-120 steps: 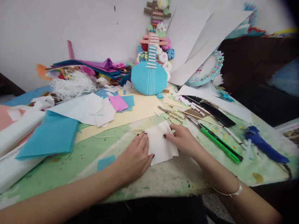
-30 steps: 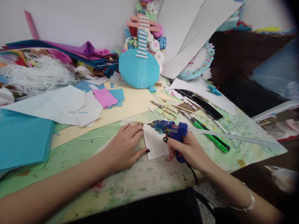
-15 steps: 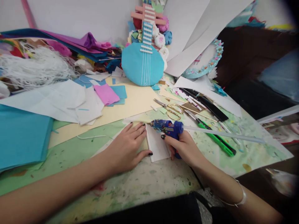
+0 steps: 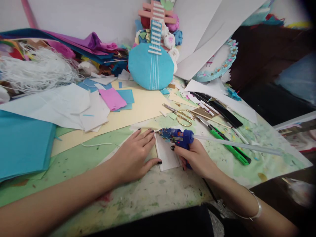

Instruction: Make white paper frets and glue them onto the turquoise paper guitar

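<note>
White paper (image 4: 168, 155): flat on tabletop (image 4: 165, 194) between the two hands, far right part hidden behind the gun.
Left hand (image 4: 138, 154): palm down, fingers straight and close together, thumb apart; tips at paper's left edge, seems to be steadying it.
Right hand (image 4: 194, 158): wrapped around handle of blue glue gun (image 4: 184, 137); trigger finger hard to see.
Nozzle (image 4: 160, 132): over paper's upper left corner, just beside left fingertips; contact unclear, no glue bead discernible.
Step in hand: looks like gluing at left edge.
Next move calls for: steady nozzle along that edge, left fingers clear of hot tip.
Nearby: gold-handled scissors (image 4: 176, 112) beyond gun; green cutter (image 4: 217, 134) to the right.
</note>
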A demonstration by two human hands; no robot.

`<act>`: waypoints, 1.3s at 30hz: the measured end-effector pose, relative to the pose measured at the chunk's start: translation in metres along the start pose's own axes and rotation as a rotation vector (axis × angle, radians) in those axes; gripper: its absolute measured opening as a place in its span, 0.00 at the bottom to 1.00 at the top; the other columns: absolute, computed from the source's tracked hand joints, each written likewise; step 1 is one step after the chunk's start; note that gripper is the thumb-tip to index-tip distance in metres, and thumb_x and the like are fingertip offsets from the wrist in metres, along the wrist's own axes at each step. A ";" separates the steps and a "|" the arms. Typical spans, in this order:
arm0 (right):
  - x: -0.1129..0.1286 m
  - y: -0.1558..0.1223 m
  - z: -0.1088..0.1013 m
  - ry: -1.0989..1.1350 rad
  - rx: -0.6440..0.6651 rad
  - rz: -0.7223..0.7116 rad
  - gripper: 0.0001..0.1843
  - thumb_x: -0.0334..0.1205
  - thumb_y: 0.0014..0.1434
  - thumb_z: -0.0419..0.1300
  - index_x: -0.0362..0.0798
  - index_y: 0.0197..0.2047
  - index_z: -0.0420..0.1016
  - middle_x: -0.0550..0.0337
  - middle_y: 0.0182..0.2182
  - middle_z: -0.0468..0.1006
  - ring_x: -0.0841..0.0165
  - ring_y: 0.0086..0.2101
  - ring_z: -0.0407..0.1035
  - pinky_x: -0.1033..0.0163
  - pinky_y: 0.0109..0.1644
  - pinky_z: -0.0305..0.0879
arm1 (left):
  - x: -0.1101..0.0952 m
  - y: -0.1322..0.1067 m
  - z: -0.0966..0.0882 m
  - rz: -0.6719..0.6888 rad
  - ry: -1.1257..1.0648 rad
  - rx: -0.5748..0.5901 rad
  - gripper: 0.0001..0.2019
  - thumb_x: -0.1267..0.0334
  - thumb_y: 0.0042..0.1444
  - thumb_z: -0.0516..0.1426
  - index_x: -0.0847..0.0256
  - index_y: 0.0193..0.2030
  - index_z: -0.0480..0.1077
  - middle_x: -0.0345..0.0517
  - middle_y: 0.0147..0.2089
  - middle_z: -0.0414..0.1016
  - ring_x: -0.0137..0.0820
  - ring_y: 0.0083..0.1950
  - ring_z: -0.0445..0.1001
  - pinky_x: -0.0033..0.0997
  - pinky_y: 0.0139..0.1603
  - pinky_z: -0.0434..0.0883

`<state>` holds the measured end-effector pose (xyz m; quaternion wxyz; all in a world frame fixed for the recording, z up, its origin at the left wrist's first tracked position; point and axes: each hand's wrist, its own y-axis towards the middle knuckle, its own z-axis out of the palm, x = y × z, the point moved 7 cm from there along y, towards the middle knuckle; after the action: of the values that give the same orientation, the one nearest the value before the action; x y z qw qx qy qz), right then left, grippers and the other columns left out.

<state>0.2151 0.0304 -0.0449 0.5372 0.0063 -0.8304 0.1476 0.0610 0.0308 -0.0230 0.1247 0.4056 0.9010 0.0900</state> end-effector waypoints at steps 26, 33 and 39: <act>0.004 -0.007 -0.001 -0.036 0.008 0.047 0.16 0.37 0.54 0.54 0.49 0.17 0.60 0.67 0.09 0.62 0.73 0.13 0.59 0.68 0.19 0.55 | 0.001 0.000 -0.001 -0.008 -0.043 0.001 0.27 0.52 0.59 0.53 0.73 0.58 0.65 0.67 0.60 0.67 0.51 0.64 0.62 0.57 0.63 0.60; 0.004 0.001 -0.001 -0.010 -0.018 -0.006 0.15 0.39 0.54 0.55 0.49 0.18 0.60 0.67 0.09 0.62 0.73 0.14 0.59 0.67 0.20 0.55 | 0.002 -0.001 0.001 -0.001 -0.020 0.007 0.27 0.51 0.59 0.53 0.71 0.58 0.65 0.65 0.60 0.67 0.50 0.65 0.61 0.56 0.63 0.60; 0.005 0.000 -0.003 -0.046 -0.021 -0.010 0.16 0.38 0.53 0.55 0.49 0.17 0.59 0.67 0.09 0.62 0.74 0.15 0.59 0.67 0.21 0.54 | 0.002 -0.002 0.000 -0.001 -0.050 -0.018 0.27 0.52 0.59 0.53 0.72 0.58 0.65 0.66 0.60 0.67 0.50 0.65 0.61 0.57 0.63 0.60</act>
<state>0.2155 0.0317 -0.0399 0.5187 0.0085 -0.8440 0.1361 0.0583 0.0316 -0.0239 0.1507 0.4061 0.8970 0.0878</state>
